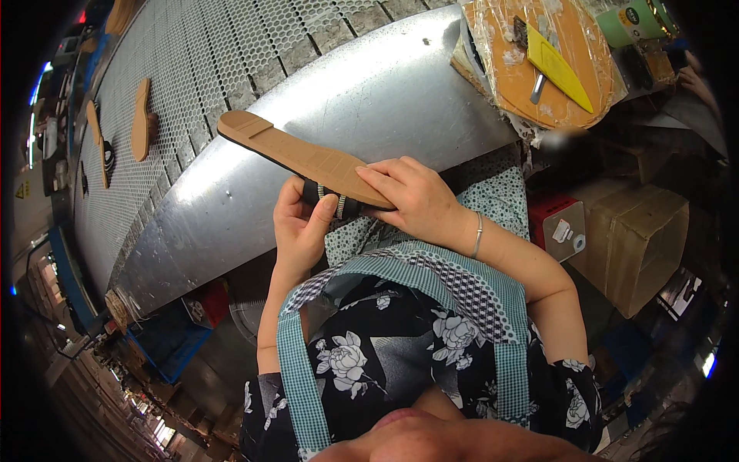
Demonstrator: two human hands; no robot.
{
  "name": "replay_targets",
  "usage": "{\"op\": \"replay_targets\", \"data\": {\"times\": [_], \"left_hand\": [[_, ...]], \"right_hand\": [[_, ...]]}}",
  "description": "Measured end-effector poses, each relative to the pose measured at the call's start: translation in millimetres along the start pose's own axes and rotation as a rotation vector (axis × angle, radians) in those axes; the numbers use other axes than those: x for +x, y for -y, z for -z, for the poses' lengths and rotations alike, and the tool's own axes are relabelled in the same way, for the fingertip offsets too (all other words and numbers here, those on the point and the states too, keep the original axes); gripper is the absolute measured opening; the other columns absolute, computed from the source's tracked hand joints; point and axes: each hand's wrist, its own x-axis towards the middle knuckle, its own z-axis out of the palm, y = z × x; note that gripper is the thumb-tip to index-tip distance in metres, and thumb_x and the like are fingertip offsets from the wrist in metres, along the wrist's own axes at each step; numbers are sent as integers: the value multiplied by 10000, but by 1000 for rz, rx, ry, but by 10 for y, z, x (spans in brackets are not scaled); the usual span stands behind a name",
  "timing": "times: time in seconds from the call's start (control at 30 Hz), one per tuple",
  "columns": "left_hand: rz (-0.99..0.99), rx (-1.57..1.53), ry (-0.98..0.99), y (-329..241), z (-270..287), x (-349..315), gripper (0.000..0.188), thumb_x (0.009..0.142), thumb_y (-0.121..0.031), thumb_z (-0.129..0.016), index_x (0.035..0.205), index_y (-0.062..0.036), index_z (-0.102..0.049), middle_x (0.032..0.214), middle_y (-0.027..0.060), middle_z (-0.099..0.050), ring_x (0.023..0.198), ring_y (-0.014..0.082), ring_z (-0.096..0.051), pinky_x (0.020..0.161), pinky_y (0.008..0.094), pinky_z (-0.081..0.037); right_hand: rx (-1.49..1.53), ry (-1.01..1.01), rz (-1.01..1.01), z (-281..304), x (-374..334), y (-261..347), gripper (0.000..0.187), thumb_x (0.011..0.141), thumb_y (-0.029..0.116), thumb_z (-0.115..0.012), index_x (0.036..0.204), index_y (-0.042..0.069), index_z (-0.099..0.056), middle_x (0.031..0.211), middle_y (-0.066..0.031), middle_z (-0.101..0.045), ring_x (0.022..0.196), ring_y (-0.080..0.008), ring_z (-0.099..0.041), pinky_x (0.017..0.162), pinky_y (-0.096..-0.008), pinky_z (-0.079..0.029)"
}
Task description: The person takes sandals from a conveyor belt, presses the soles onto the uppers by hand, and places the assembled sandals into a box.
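Observation:
A sandal [296, 154] with a tan sole and a black strap is held in both hands, its underside turned up and its heel pointing to the far left. My left hand [302, 225] is closed on the black strap [339, 205], which has pale striped trim, with the thumb laid over it. At the toe end, my right hand [416, 202] grips the sole, fingers on top along its edge. The sandal is above the near edge of a shiny metal ledge [369, 92].
Beyond the ledge runs a mesh conveyor belt [254, 38] with more sandals [141, 123] at left. At right, a yellow scraper [556, 65] lies on an orange round board [508, 85], near a green can [635, 23]. A cardboard box [627, 239] and a red box [556, 227] stand lower right.

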Motion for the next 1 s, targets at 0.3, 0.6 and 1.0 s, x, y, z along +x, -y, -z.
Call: {"op": "replay_targets", "data": {"times": [0.3, 0.6, 1.0], "left_hand": [[-135, 214, 231, -406, 190, -258, 124, 862, -27, -626, 970, 15, -586, 903, 66, -603, 803, 144, -577, 727, 272, -472], [-189, 318, 185, -1995, -1903, -633, 175, 946, -97, -504, 817, -25, -596, 759, 32, -575, 634, 88, -462, 586, 233, -392], [-133, 527, -167, -3318, -4250, -2298, 301, 973, -224, -505, 722, -59, -522, 657, -17, -470, 574, 54, -398, 537, 205, -306]], "right_hand": [[94, 68, -122, 209, -157, 606, 552, 710, 146, -745, 1215, 16, -564, 1057, -139, -619, 939, -328, -589, 822, -384, -494], [867, -79, -956, 3418, -2720, 1541, 433, 833, 163, -626, 1209, -45, -571, 1121, -75, -645, 995, -140, -586, 925, -279, -441], [1327, -1303, -735, 6905, -7616, 1805, 286, 877, 266, -557, 1087, 74, -589, 971, -71, -658, 775, -203, -622, 589, -352, -489]]}}
